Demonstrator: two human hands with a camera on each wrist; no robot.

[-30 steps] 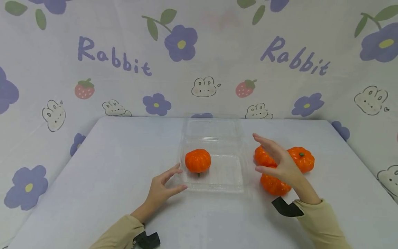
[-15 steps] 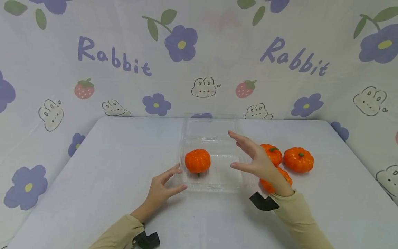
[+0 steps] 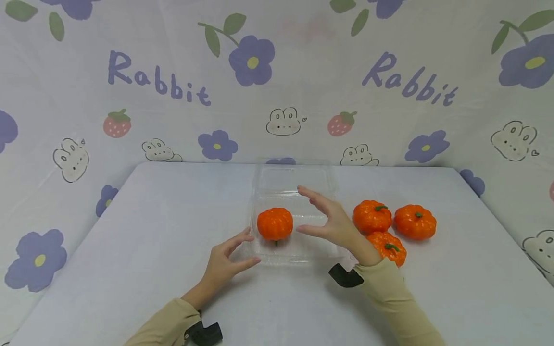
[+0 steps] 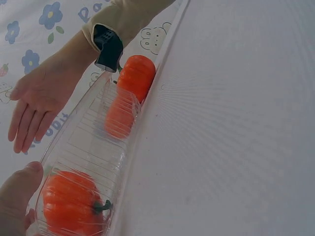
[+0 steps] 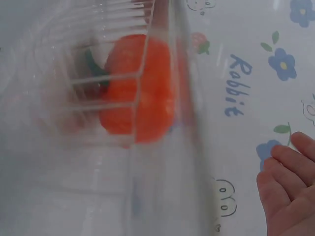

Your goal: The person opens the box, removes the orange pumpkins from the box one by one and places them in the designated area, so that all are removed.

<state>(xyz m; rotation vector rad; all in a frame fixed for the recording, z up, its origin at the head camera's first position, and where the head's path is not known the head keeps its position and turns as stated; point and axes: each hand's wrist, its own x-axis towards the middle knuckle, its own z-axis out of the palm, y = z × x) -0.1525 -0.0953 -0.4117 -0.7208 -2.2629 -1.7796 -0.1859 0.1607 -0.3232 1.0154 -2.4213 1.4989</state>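
Observation:
A clear plastic clamshell box (image 3: 318, 247) stands on the table with its lid laid back. In its left half sits a small orange pumpkin (image 3: 275, 224), stem toward the front. My left hand (image 3: 221, 263) rests at the box's left front corner, thumb and forefinger apart; in the left wrist view its thumb (image 4: 24, 184) lies beside the box wall. My right hand (image 3: 335, 223) hovers over the right half of the box, fingers extended, thumb spread and nothing held. In the left wrist view the right hand (image 4: 42, 93) shows with straight fingers.
Three more orange pumpkins lie grouped right of the box: one at the back (image 3: 372, 217), one farther right (image 3: 415, 222), and one in front (image 3: 389, 247), partly behind the right forearm. A rabbit-print cloth (image 3: 242, 110) hangs behind the white table (image 3: 182, 206).
My right hand has moved left from above the grouped pumpkins to over the box, uncovering those pumpkins. My left hand, the box and the pumpkin inside have stayed in place.

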